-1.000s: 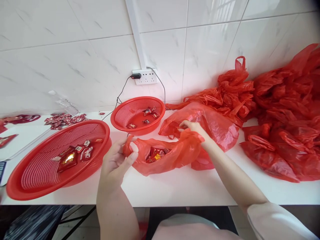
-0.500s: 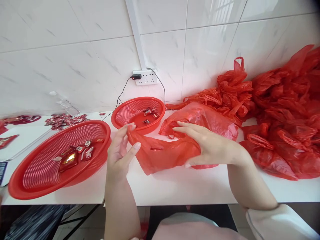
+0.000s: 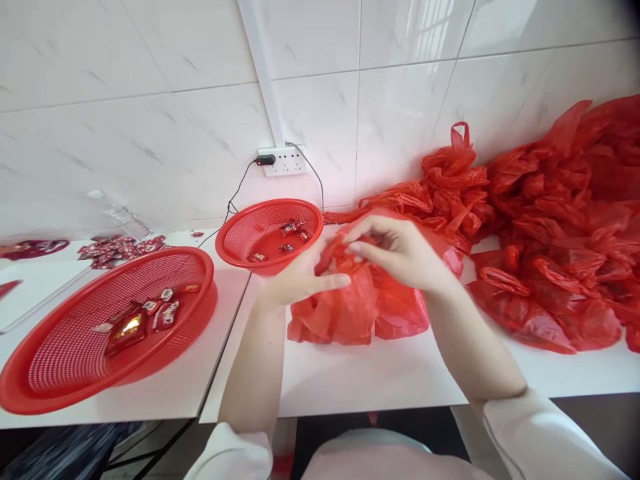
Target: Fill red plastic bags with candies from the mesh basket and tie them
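A thin red plastic bag (image 3: 333, 313) stands on the white table, its top bunched together. My left hand (image 3: 305, 277) wraps round the gathered neck from the left, thumb pointing right across it. On the other side my right hand (image 3: 393, 250) pinches the top of the same bag between thumb and fingertips. What the bag contains is hidden by the red plastic. Just behind and to the right lies another red plastic bag (image 3: 403, 313), touching the first and partly covered by my right arm.
A large red basket (image 3: 207, 280) with several wrapped sweets stands left; a smaller red basket (image 3: 227, 230) is behind. Piled red bags (image 3: 560, 200) fill the right. Small red packets (image 3: 117, 250) lie far left. A power strip (image 3: 284, 162) with cables is on the tiled wall (image 3: 310, 100).
The bag's mouth, spread between my hands before, is now gathered into a bunch. Both hands have come together over it, and the view has shifted slightly.
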A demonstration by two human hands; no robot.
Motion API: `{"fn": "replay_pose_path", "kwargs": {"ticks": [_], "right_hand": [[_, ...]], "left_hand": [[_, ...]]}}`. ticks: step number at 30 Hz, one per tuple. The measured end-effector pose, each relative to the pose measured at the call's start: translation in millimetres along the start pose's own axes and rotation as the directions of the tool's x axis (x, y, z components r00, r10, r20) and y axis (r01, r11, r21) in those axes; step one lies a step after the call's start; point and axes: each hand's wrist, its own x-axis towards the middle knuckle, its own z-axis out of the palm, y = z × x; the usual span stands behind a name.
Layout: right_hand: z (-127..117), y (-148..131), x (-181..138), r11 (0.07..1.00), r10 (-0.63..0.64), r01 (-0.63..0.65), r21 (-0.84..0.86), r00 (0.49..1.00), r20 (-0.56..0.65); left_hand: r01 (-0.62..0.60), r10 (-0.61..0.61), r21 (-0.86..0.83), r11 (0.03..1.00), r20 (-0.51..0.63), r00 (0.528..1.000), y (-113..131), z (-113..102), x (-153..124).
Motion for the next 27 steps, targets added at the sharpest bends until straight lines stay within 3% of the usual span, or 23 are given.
{"fn": "replay_pose_path", "kwargs": {"ticks": [3, 5, 7, 9, 13, 17, 20, 24, 27], "right_hand": [[16.9, -7.7, 8.2, 0.982, -0.159, 0.170, -0.078, 0.978, 0.134], [19.1, -4.5, 10.2, 0.957, -0.212, 0.217, -0.190, 0.976, 0.047], [15.9, 5.0, 10.0, 0.953, -0.187, 0.167, -0.253, 0.981, -0.059], [11.6, 17.3, 8.8, 0.965, -0.103, 0.091, -0.247, 0.994, -0.036], [8.7, 37.9, 6.0, 0.971, -0.018, 0.016, -0.238, 1.000, -0.005], [5.4, 50.3, 3.9, 0.973, -0.034, 0.031, -0.229, 0.999, -0.012], [-3.0, 58.8, 3.6, 0.951, -0.071, 0.063, -0.303, 0.997, -0.014], [-19.8, 70.1, 4.8, 0.878, -0.187, 0.048, -0.476, 0.950, -0.251], [-34.2, 74.3, 3.6, 0.943, -0.182, 0.007, -0.334, 0.848, -0.498]], "left_hand": [[-0.034, 0.036, 0.089, 0.995, -0.021, 0.999, 3.2, 14.4, 10.5], [0.034, -0.035, -0.017, 0.999, -0.073, 0.997, 0.8, 18.7, 13.5], [0.137, -0.156, -0.158, 0.978, -0.112, 0.981, -3.9, 19.2, 14.7], [0.230, -0.263, -0.239, 0.943, -0.115, 0.958, -9.2, 17.8, 15.6], [0.326, -0.344, -0.315, 0.892, -0.003, 0.939, -15.3, 16.2, 18.7], [0.450, -0.450, -0.388, 0.804, 0.096, 0.888, -18.8, 15.4, 22.6], [0.470, -0.428, -0.429, 0.771, 0.198, 0.882, -25.3, 12.8, 26.2], [0.393, -0.331, -0.495, 0.775, 0.211, 0.920, -33.8, 5.0, 30.4], [0.380, -0.319, -0.545, 0.748, 0.207, 0.925, -35.8, -5.7, 30.4]]}}
